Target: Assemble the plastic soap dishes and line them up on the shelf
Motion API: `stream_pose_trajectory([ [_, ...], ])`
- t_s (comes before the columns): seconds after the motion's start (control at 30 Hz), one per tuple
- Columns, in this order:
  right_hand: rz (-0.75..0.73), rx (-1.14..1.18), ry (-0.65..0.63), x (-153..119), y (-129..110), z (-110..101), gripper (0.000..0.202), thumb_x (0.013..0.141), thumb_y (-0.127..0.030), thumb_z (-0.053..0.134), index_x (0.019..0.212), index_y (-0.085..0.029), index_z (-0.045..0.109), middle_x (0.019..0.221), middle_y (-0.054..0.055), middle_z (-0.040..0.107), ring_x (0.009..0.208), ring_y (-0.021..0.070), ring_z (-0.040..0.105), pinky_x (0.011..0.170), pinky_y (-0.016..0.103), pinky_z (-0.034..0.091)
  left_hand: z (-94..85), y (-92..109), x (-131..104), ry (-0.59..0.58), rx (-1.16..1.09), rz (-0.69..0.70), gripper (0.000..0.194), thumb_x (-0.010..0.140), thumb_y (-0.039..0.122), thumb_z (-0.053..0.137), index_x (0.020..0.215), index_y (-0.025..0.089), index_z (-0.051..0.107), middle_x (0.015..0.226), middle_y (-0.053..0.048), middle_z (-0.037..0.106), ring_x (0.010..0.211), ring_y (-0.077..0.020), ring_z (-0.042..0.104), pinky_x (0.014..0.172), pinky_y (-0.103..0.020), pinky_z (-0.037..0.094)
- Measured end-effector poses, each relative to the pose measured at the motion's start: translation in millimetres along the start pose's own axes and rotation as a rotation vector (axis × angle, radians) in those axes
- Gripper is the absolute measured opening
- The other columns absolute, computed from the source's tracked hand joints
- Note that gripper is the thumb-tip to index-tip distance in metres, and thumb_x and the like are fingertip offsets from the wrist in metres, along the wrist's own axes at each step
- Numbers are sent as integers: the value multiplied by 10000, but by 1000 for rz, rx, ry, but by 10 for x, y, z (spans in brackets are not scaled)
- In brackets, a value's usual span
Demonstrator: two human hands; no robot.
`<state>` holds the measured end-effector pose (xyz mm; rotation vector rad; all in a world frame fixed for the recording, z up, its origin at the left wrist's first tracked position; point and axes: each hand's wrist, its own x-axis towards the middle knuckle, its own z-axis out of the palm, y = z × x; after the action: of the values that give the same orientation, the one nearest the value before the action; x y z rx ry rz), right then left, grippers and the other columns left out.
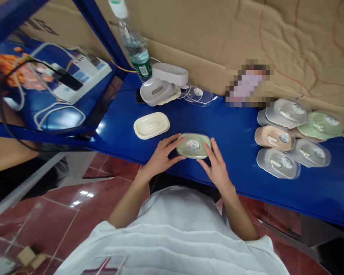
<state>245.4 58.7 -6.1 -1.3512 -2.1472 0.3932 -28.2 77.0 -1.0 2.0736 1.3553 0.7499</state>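
Near the front edge of the blue table, a green soap box [195, 152] with a clear lid and a round white label sits between my hands. My left hand [167, 153] grips its left end, thumb at the near side and fingers over the top. On the right end, my right hand [216, 163] holds it the same way. What lies under the lid is hard to make out. Just beyond my left hand lies a cream oval tray [151, 125], apart from the box.
Several lidded soap boxes [278, 163] in grey, peach and green stand at the right. Behind are a stack of pale dishes [157, 91], clear lids [199, 96] and a water bottle [136, 47]. A power strip [83, 82] with cables lies left, beyond a blue frame post [103, 30].
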Motion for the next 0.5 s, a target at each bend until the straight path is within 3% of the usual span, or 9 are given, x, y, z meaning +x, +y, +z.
stream_pose_trajectory([
  [0.13,-18,5,13,-78,-62,-95,748,1059,-394,636,1713,-389,273,1792,63,254,1586,308,417,1264,491,480,-52,176,-83,19,-105,-4,736,946,567,768,1593,329,509,1603,-128,555,1498,-329,524,1253,-547,427],
  [0.27,-28,-21,148,-372,-20,-606,731,1027,-412,694,1680,-396,366,1730,62,402,1541,318,489,1242,536,495,-160,419,-202,-25,-246,79,956,938,558,782,1712,383,249,1725,-133,411,1447,-304,586,1180,-473,528],
  [0.33,11,-103,310,-577,191,-998,743,988,-431,749,1656,-362,430,1684,100,474,1518,357,516,1216,594,506,-228,430,-235,36,-189,89,926,968,540,749,1717,387,225,1771,-130,326,1489,-312,550,1192,-477,515],
  [0.4,70,-214,474,-780,551,-1397,773,941,-473,799,1631,-311,490,1635,156,528,1496,401,534,1178,615,529,-308,324,-257,162,6,51,783,1004,511,703,1682,361,342,1768,-134,327,1560,-353,460,1245,-545,440],
  [0.5,122,-279,646,-1008,1208,-1846,867,820,-584,880,1575,-281,581,1567,218,586,1445,423,582,1057,482,612,-447,3,-304,332,339,-68,634,1022,482,661,1608,309,492,1735,-176,377,1574,-433,407,1255,-668,340],
])
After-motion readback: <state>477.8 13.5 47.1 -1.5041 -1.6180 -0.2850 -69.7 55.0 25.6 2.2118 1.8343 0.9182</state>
